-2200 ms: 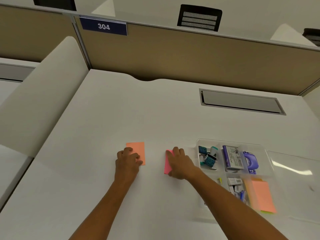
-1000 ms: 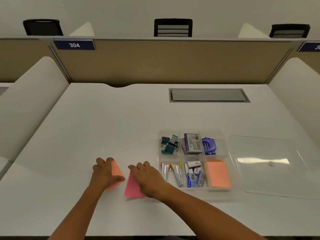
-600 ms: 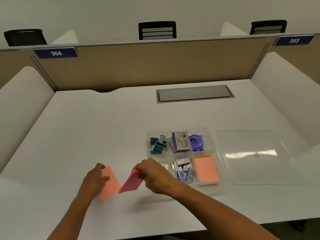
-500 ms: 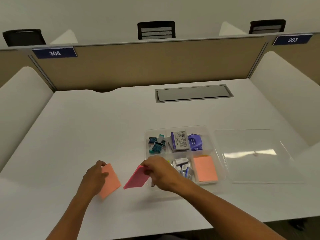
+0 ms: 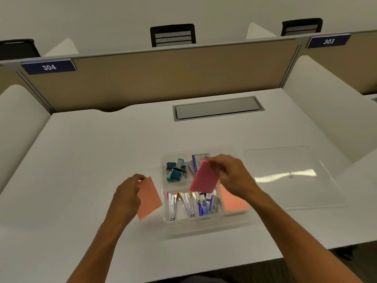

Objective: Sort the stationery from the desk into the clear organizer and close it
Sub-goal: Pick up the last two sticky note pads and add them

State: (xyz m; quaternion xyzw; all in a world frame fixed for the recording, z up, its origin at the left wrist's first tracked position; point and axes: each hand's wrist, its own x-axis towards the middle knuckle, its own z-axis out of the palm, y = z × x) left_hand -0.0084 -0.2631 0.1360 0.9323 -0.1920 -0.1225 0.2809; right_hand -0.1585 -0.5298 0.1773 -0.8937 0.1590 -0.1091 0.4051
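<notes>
organizer (image 5: 204,220) mostly filled; right hand (image 5: 234,178) pinches pink pad (image 5: 205,177) over it, left hand (image 5: 127,194) grips orange pad (image 5: 149,198); lid (image 5: 291,176) still off

A clear organizer (image 5: 165,211) is sitting open on the white desk, its compartments holding teal binder clips (image 5: 175,170), small staplers (image 5: 180,204), staple boxes (image 5: 206,205) and an orange pad (image 5: 232,201). Its clear lid (image 5: 293,176) is lying flat just to its right. A pink sticky pad (image 5: 205,177) is hanging tilted above the organizer's middle, and an orange sticky pad (image 5: 150,198) is hanging tilted just left of the organizer.
</notes>
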